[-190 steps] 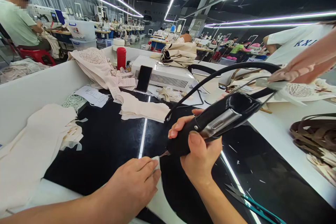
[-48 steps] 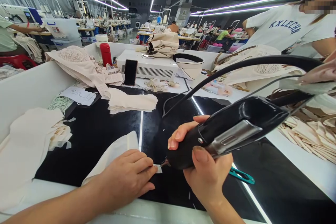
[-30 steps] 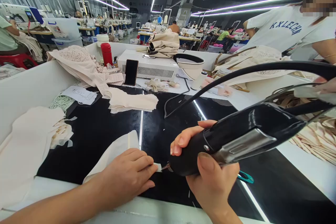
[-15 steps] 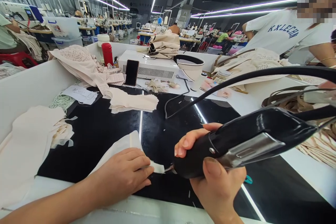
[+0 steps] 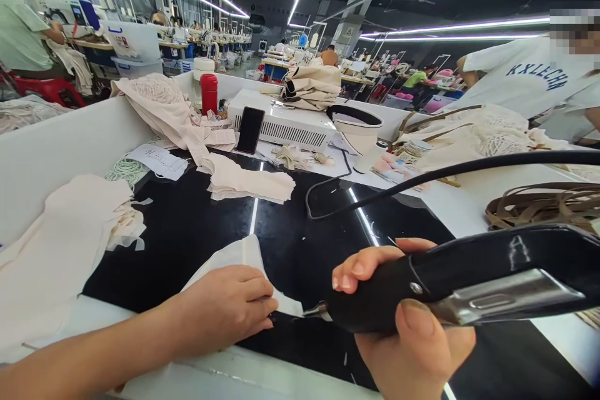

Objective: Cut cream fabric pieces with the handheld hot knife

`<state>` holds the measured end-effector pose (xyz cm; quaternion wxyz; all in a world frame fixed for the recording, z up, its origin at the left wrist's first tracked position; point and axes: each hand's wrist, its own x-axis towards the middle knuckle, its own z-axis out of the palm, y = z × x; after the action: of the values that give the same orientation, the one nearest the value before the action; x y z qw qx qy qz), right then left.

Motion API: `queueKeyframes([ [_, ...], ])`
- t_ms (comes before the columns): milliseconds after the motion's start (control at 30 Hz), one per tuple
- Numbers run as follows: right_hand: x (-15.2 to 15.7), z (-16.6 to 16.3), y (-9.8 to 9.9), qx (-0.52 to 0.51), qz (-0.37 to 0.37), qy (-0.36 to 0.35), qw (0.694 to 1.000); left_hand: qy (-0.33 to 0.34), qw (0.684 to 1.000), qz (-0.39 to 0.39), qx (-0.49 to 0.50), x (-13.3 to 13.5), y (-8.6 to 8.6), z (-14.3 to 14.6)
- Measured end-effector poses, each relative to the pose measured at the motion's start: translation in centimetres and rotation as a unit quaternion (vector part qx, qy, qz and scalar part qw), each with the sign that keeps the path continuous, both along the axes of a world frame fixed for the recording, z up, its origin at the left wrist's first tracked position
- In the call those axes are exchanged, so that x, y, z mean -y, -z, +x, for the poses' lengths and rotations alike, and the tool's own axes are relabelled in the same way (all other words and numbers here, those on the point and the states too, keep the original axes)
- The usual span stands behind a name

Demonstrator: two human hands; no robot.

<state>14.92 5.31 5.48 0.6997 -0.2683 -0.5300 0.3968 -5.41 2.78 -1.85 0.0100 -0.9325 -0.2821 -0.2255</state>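
My right hand is wrapped round a black hot-knife cutter with a metal lever along its side and a thick black cable. Its thin metal tip points left and meets the end of a cream fabric piece. That piece lies on the glossy black work surface, a seam line running near its upper corner. My left hand presses down on the fabric with its fingers together and curled; the fingertips and part of the cloth are hidden beneath it.
Stacked beige fabric pieces lie ahead; a larger pale stack is at left. Behind stand a phone, a white vented box and a red bottle. Brown straps lie at right. A co-worker stands beyond.
My right hand and the cutter have shifted right and slightly down in view, and more of the metal tip shows. The view has turned somewhat left; my left hand stays on the fabric.
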Motion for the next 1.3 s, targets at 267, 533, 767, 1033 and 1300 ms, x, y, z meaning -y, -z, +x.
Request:
queueKeyframes([
  [267,-0.1,0.3,-0.5,0.003,-0.009,0.008,1.0,0.001,1.0,-0.01,-0.025,0.0,-0.2,0.1],
  [533,-0.3,-0.8,-1.0,-0.012,-0.013,0.016,1.0,0.0,0.999,0.019,-0.04,0.6,-0.1,0.6],
  [767,-0.1,-2.1,-1.0,-0.016,-0.008,0.0,1.0,0.001,0.999,0.029,-0.044,1.2,-0.4,1.0],
  [1033,-0.1,-2.3,-0.9,-0.024,-0.001,-0.007,1.0,0.001,0.998,0.048,-0.047,1.3,-0.7,1.1],
  [1300,0.3,-2.5,-0.8,0.002,-0.001,-0.004,1.0,0.002,0.999,0.029,-0.042,1.2,-0.4,0.9],
])
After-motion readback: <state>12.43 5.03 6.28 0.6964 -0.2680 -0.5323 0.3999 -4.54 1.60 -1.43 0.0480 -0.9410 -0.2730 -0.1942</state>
